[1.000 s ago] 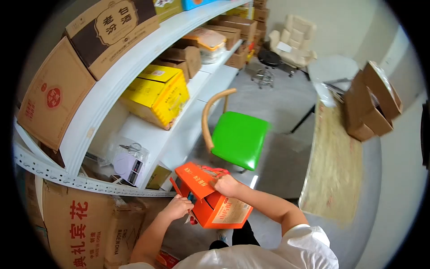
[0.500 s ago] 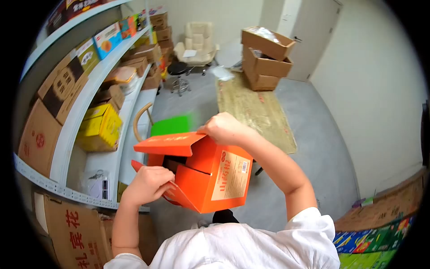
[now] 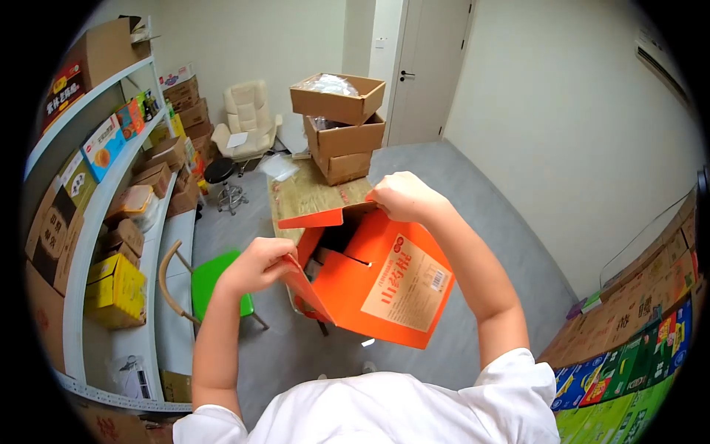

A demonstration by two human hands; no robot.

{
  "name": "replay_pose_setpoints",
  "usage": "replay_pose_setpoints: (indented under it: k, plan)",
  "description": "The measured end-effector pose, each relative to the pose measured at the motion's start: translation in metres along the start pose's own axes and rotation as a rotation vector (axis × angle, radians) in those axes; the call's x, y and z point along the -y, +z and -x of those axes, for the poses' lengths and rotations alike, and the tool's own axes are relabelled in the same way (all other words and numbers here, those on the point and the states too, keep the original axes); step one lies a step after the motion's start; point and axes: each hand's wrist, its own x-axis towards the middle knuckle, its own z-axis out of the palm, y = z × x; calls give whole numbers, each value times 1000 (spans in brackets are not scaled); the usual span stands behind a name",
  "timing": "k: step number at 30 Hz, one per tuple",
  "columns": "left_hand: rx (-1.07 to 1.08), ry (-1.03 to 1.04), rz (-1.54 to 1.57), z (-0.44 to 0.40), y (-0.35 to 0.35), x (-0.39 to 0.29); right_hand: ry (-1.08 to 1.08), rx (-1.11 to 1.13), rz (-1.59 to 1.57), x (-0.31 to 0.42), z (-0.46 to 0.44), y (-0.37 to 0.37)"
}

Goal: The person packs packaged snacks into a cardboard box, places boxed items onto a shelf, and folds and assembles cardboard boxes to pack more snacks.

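Above floor (image 3: 285,362) space, both hands (image 3: 259,265) hold box (image 3: 373,285) edges.

Left hand (image 3: 259,265): we grip an orange box (image 3: 347,285).
Right hand (image 3: 407,197): we hold its upper edge.
Table (image 3: 307,194): two stacked cartons (image 3: 349,140).

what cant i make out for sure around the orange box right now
All in the head view:
Orange box's contents: in deep shadow, partly blocked by the box's near side.
Label's small print: too small to read.
Table's near end: mostly hidden behind the box.
Wall unit's far end: cut off by the dark lens edge.
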Motion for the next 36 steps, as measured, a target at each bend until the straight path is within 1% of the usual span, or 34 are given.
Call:
replay_pose_setpoints:
  k: [1,2,4,6,8,9,11,14,15,16,17,19,20,22,23,24,26,27,28,30,31,32,33,34,36]
  plan:
    - [-7,-80,138,-15,11,8,16,55,59,-19,-1,4]
    - [-8,-80,142,-29,25,21,16,59,60,-36,-1,9]
    - [-59,-165,318,-52,55,52,63,181,74,-68,-8,16]
    - [-89,-241,440,-60,79,74,44,187,94,-93,-21,45]
    - [-91,-275,451,-70,101,94,28,184,101,-115,-34,68]
    - [-88,-280,445,-75,104,102,40,187,97,-122,-40,73]
    - [-151,-322,575,-87,108,116,52,189,88,-139,-52,84]
    - [-191,-334,635,-100,105,144,45,153,67,-151,-75,95]
    - [-241,-351,694,-101,103,153,98,165,49,-153,-85,101]
    - [-235,-350,690,-101,98,164,153,175,33,-158,-94,107]
    - [-280,-374,686,-100,93,175,159,172,30,-165,-101,112]
    - [-363,-416,693,-99,86,195,294,133,-45,-181,-115,130]
    - [-356,-411,692,-99,84,205,302,130,-46,-187,-120,140]
    - [-410,-442,679,-98,80,227,472,39,-115,-196,-129,161]
    - [-415,-458,653,-96,81,240,494,-10,-146,-198,-131,169]
    - [-414,-445,659,-92,83,253,544,-34,-243,-200,-134,177]
    - [-496,-503,681,-83,88,272,484,-64,-306,-199,-133,185]
    - [-498,-512,700,-81,87,274,493,0,-336,-195,-131,177]
    - [-494,-513,706,-80,88,277,498,5,-334,-198,-129,177]
    - [-450,-465,681,-77,88,283,403,-94,-434,-201,-112,177]
    - [-437,-465,687,-78,86,282,400,-136,-463,-197,-97,170]
    - [-372,-464,718,-82,81,282,398,-183,-488,-193,-79,161]
    - [-308,-462,749,-86,78,283,388,-283,-509,-189,-57,156]
    - [-295,-459,755,-88,75,287,376,-380,-530,-184,-32,153]
    - [-141,-425,775,-98,69,297,475,-539,-573,-177,15,152]
